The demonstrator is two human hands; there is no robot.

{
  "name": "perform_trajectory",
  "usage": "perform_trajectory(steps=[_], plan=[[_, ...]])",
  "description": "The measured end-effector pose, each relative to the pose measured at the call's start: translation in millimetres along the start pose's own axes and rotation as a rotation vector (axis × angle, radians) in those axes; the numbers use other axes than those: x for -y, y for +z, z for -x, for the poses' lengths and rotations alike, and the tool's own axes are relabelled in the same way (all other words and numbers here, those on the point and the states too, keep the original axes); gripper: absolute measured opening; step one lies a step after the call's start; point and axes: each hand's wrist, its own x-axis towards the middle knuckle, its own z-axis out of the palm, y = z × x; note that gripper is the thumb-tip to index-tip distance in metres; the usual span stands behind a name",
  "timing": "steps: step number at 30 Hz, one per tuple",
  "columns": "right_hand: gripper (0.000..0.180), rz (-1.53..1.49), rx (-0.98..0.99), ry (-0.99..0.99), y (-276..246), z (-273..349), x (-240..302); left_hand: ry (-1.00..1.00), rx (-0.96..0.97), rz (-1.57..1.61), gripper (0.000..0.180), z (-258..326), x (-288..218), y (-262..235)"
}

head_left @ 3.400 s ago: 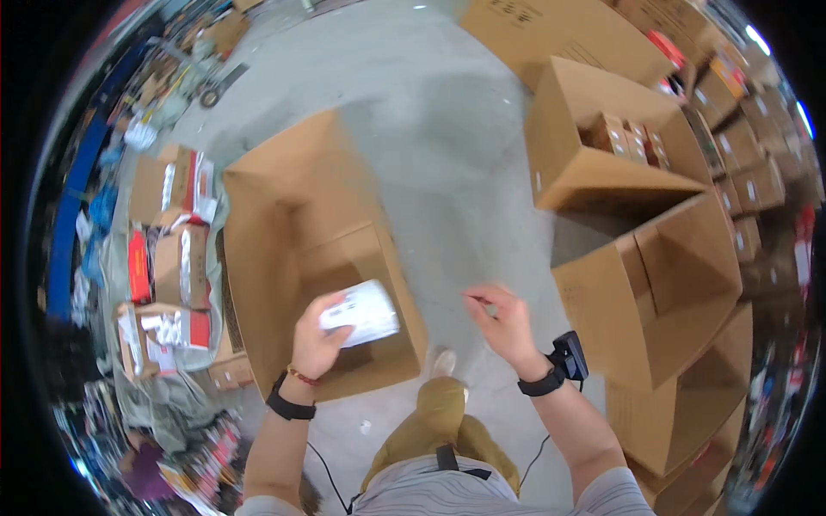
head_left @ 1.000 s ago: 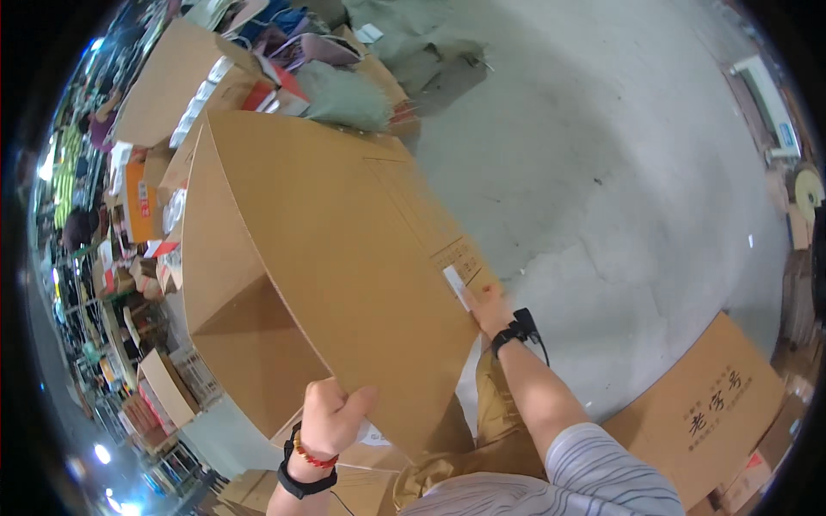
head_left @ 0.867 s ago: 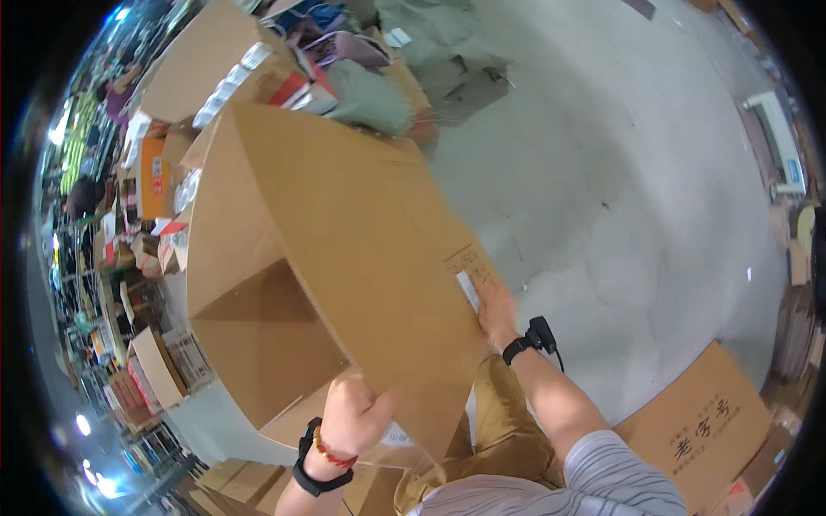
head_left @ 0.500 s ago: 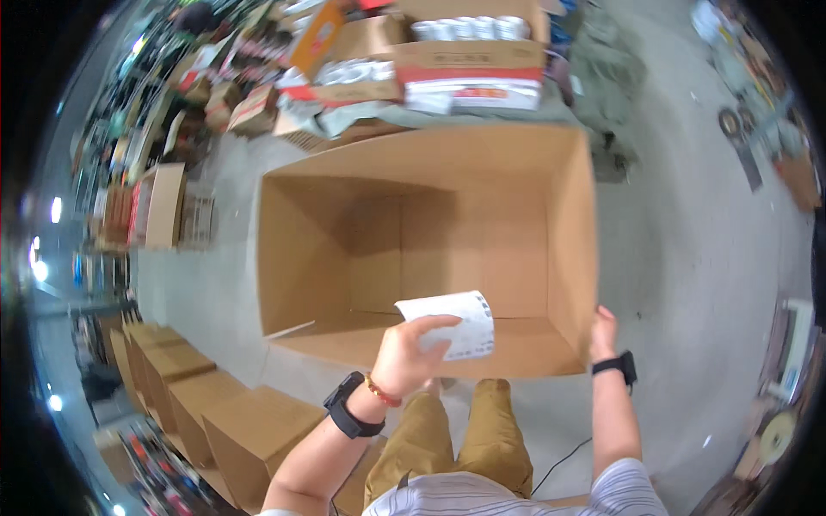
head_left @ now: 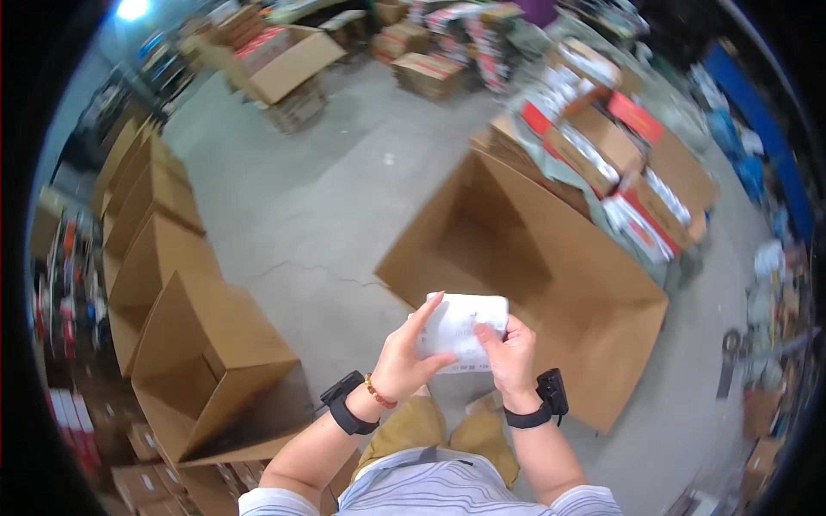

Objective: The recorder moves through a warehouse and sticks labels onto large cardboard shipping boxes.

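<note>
Both my hands hold a white sheet of paper (head_left: 465, 331) in front of my chest. My left hand (head_left: 413, 353) grips its left edge with the fingers curled over the top. My right hand (head_left: 509, 351) pinches its right lower corner. Just beyond the paper stands a large open cardboard box (head_left: 551, 267) on the concrete floor, its inside empty as far as I can see. A dark band sits on each wrist, and a beaded bracelet on the left one.
Open cardboard boxes (head_left: 198, 361) stand in a row at my left. Cartons with red and white packages (head_left: 619, 163) are piled behind the big box. More boxes (head_left: 284, 60) and clutter lie at the far side. Bare grey floor (head_left: 327, 189) stretches between.
My right hand has let go of the big box's edge and joined the left on the paper. The view has swung, so the box now sits to my right front.
</note>
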Motion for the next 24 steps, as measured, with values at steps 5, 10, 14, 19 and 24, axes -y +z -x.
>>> perform_trajectory(steps=[5,10,14,19,24], plan=[[0.024,0.015,0.337,0.067,142,-6,-4,0.053,-0.359,0.431,0.069,74,46,-123],[0.031,0.246,0.9,0.233,264,21,-17,0.105,-0.574,0.453,0.067,172,67,-196],[0.03,0.448,1.194,0.33,347,38,-38,0.048,-0.907,0.614,0.058,257,73,-225],[0.025,0.491,1.393,0.366,433,64,-78,-0.019,-1.229,0.44,0.054,336,74,-232],[0.022,0.302,1.345,0.337,504,61,-105,-0.012,-1.475,0.423,0.057,384,75,-241]])
